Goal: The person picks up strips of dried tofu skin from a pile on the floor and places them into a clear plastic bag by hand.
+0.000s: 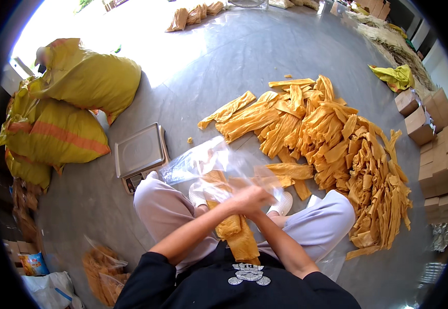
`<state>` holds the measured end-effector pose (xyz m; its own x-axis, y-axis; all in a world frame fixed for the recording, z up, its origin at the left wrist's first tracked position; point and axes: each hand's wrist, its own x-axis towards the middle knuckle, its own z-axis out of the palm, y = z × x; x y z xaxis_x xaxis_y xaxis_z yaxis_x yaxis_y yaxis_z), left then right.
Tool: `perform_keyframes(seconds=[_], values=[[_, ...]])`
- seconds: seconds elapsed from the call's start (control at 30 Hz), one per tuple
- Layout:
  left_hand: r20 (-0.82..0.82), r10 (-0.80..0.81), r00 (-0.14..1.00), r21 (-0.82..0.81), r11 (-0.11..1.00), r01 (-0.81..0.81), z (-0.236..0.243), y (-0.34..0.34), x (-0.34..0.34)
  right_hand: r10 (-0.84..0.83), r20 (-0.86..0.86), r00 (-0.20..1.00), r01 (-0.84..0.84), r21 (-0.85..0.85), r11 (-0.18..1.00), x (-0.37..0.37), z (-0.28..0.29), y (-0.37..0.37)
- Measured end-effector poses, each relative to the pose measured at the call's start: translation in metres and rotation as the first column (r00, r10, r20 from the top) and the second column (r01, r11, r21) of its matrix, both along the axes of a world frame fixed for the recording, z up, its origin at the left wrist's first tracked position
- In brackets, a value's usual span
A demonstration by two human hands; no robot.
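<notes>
My left hand (243,201) and my right hand (261,198) meet in front of my body, blurred and overlapping. Both look closed on a clear plastic bag (216,160), which spreads out away from me, smeared by motion. Single fingers are hard to make out. Between my crossed legs, partly under the bag and my hands, lie flat yellow-orange dried strips (242,239), which resemble dried tofu skin. A large heap of such strips (306,123) covers the floor ahead and to my right.
A flat-topped scale (140,150) stands at my left knee. Beyond it lean stuffed yellow woven sacks (79,103). At lower left sits a clear bag of strips (103,273). Cardboard boxes (440,165) are stacked along the right, near a crumpled yellow sack (395,77).
</notes>
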<state>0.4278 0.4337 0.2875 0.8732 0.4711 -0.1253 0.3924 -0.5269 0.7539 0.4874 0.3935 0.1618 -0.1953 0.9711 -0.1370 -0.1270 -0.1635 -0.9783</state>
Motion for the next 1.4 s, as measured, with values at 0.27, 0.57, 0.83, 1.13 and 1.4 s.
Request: perform_keyframes(seconds=[0.27, 0.57, 0.83, 1.13, 1.4], values=[[0.075, 0.485, 0.871, 0.025, 0.872, -0.488, 0.0, 0.021, -0.066, -0.12, -0.252, 0.96, 0.008, -0.408, 0.913, 0.022, 0.004, -0.025], [0.345, 0.904, 0.253, -0.277, 0.356, -0.893, -0.085, 0.018, -0.098, -0.124, -0.262, 0.957, 0.048, -0.279, 0.959, 0.019, 0.037, -0.012], [0.119, 0.689, 0.715, -0.103, 0.725, -0.682, -0.047, -0.017, -0.113, -0.407, -0.635, 0.656, 0.259, -0.317, 0.912, 0.052, 0.034, -0.001], [0.478, 0.862, 0.167, -0.584, 0.455, -0.672, 0.004, 0.023, -0.072, -0.383, -0.254, 0.888, 0.281, -0.357, 0.891, 0.047, 0.004, 0.005], [0.399, 0.473, 0.786, -0.108, 0.875, -0.472, 0.021, -0.016, 0.031, -0.297, 0.385, 0.874, 0.28, 0.1, 0.955, 0.006, -0.025, 0.007]])
